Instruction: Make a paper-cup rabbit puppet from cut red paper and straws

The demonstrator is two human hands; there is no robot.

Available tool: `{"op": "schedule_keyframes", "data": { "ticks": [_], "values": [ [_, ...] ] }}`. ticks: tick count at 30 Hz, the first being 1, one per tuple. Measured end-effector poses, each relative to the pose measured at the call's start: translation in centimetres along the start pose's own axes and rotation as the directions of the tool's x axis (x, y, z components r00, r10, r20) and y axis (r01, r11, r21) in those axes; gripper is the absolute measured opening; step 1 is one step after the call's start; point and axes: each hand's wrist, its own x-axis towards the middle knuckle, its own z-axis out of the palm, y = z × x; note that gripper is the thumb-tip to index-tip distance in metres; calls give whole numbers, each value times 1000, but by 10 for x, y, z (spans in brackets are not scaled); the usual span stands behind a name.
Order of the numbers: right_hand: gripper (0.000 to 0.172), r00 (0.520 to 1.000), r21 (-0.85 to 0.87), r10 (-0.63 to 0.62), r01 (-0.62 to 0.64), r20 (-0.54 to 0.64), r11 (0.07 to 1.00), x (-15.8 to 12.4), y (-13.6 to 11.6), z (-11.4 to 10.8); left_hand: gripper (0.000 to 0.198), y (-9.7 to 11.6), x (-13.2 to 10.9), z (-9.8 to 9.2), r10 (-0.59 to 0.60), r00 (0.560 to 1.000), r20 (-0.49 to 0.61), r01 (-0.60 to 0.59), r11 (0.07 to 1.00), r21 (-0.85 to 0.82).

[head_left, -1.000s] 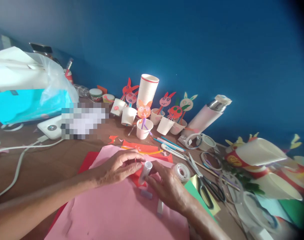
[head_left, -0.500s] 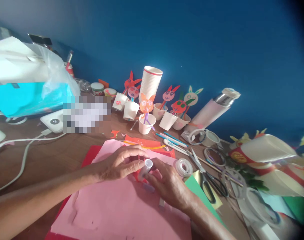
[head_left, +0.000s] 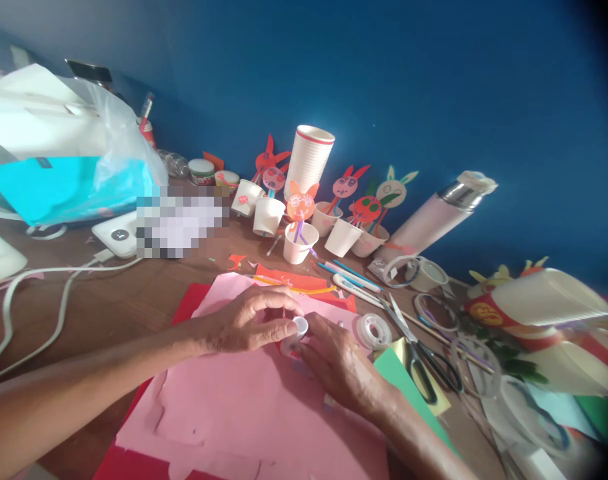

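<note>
A small white tube (head_left: 300, 325) stands between my two hands, its round open end facing up toward me. My left hand (head_left: 249, 320) pinches it from the left with thumb and fingers. From the right, the curled fingers of my right hand (head_left: 337, 360) press against its side. Something red shows around the tube's lower part, mostly hidden by the fingers. Below both hands lies a large pink sheet (head_left: 254, 413) on top of a red sheet (head_left: 129, 460). A clear tape roll (head_left: 374, 331) lies just beyond my right hand.
Several paper cups with animal-face figures (head_left: 301, 208) stand at the back near a tall cup stack (head_left: 311, 157). Scissors (head_left: 418, 353), a green sheet (head_left: 409, 400) and a pink flask (head_left: 429, 220) are on the right. A white power bank (head_left: 117, 235) with cable lies left.
The whole view has shifted slightly, with things appearing further right. My right fingers have closed in around the tube, and less of its side shows now.
</note>
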Motion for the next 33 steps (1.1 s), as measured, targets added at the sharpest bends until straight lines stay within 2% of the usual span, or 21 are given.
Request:
{"op": "schedule_keyframes", "data": {
  "ticks": [5,10,14,20,29,33],
  "values": [
    [7,1000,-27,-8,9,16,1000,2,1,-1,18,1,0,2,-11,1000,-16,10,1000,-17],
    [9,999,-37,-20,21,28,999,4,1,-3,18,-1,2,3,28,999,-30,-29,999,-20],
    [7,1000,-9,-14,14,2,1000,5,-1,-4,17,-4,4,3,65,997,-45,-67,997,-45],
    [5,999,4,-29,29,-35,1000,8,-1,-4,18,-3,4,2,40,996,-77,-44,998,-53],
    [8,1000,7,10,-10,28,1000,7,-4,-6,19,-1,5,3,60,997,-40,-63,995,-78],
    [7,1000,0,-9,9,15,1000,6,-1,-2,20,-1,4,3,42,998,-37,-44,998,-55]
  ]
}}
